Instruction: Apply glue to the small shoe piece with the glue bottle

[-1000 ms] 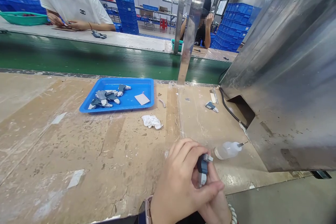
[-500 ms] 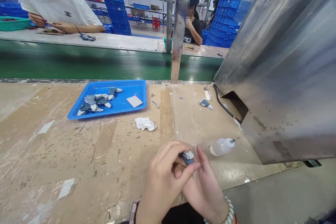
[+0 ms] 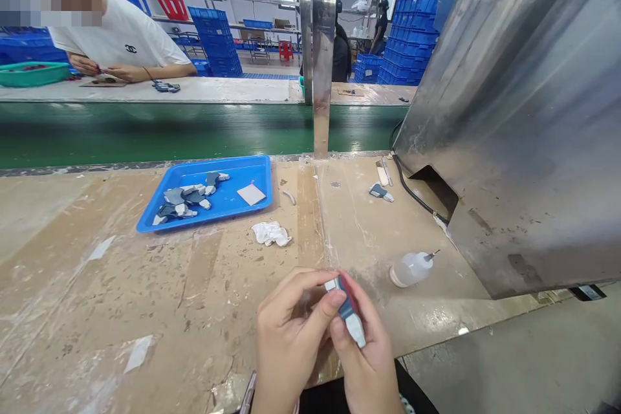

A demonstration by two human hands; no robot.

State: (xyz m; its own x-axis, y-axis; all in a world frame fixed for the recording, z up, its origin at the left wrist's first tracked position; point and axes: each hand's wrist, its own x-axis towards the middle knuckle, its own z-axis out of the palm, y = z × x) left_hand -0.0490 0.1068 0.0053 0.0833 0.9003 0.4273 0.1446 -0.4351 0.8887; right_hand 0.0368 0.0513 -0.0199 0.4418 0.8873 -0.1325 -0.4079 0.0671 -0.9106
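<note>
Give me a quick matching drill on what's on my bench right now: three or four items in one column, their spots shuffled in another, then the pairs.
Items:
1. small blue-and-grey part
2. blue tray
3. squeeze bottle
4. crumpled white cloth

Places:
A. lying on its side beside the metal housing
B. pinched between left hand and right hand
C. on the bench just in front of the tray
D. by the green conveyor, holding loose parts

Pairs: 1-B, 2-D, 3-A, 4-C
</note>
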